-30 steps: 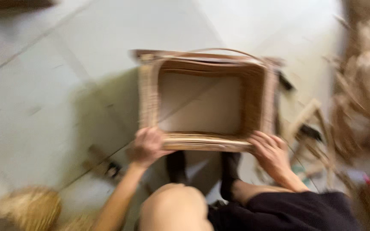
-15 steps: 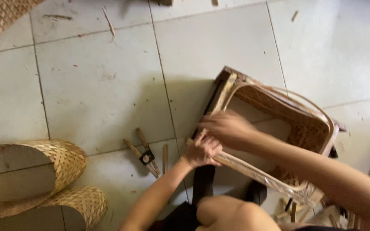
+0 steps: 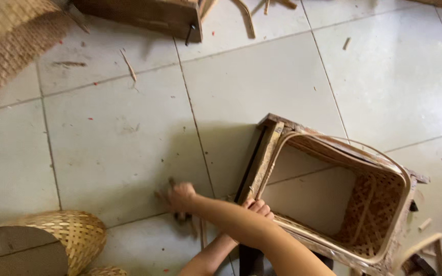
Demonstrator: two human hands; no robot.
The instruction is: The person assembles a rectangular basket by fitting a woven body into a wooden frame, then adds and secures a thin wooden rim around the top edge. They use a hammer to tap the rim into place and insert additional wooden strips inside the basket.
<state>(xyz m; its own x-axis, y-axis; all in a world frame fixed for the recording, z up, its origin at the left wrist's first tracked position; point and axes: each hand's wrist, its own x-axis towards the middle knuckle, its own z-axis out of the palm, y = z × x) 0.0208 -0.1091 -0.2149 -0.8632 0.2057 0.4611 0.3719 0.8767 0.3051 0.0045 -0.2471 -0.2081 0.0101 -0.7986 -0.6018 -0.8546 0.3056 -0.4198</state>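
I see the square woven basket (image 3: pixel 333 197) lying tilted on the pale floor tiles (image 3: pixel 129 138), right of centre, its open mouth turned up toward me and its lighter flat bottom panel showing inside; a dark wooden frame (image 3: pixel 262 153) runs along its left edge. My left hand (image 3: pixel 257 208) rests at the basket's near left corner, fingers curled together against the rim, though my crossing right forearm covers part of it. My right hand (image 3: pixel 181 197) reaches across to the left, down onto a small dark tool (image 3: pixel 182 214) and loose strips lying on the tiles; the hand is blurred, so I cannot tell whether its fingers are closed on anything. Farther out, a rounded woven basket (image 3: pixel 62 240) lies on its side at lower left, another woven piece (image 3: pixel 11 36) fills the upper left corner, and a dark wooden box (image 3: pixel 144 15) sits at the top edge. Thin splinters and bent cane strips (image 3: pixel 246 15) are scattered over the floor.
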